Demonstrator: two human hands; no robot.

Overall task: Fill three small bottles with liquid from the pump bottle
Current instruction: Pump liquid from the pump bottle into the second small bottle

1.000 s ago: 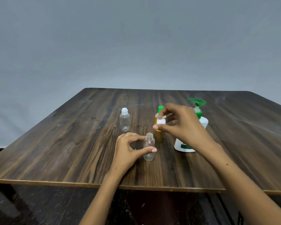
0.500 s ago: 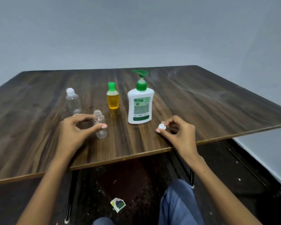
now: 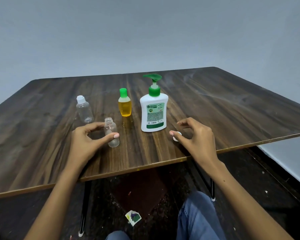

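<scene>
My left hand (image 3: 87, 142) grips an uncapped clear small bottle (image 3: 112, 134), thumb across its front, standing on the wooden table (image 3: 215, 118). A capped clear bottle (image 3: 84, 110) stands behind it to the left. A small bottle of yellow liquid with a green cap (image 3: 124, 103) stands in the middle. The white pump bottle with a green pump (image 3: 153, 110) is to its right. My right hand (image 3: 196, 137) hovers near the table's front edge, fingers spread apart. A white cap (image 3: 177, 136) lies on the table under its thumb.
The table's front edge runs just below both hands. Under the table are dark floor, metal legs (image 3: 84, 205), a scrap of paper (image 3: 132, 217) and my knee in blue trousers (image 3: 197, 217). A grey wall stands behind.
My right hand carried the white cap from beside the yellow bottle down to the table on the right and has spread its fingers off it. The camera view swung right. The left hand kept its grip.
</scene>
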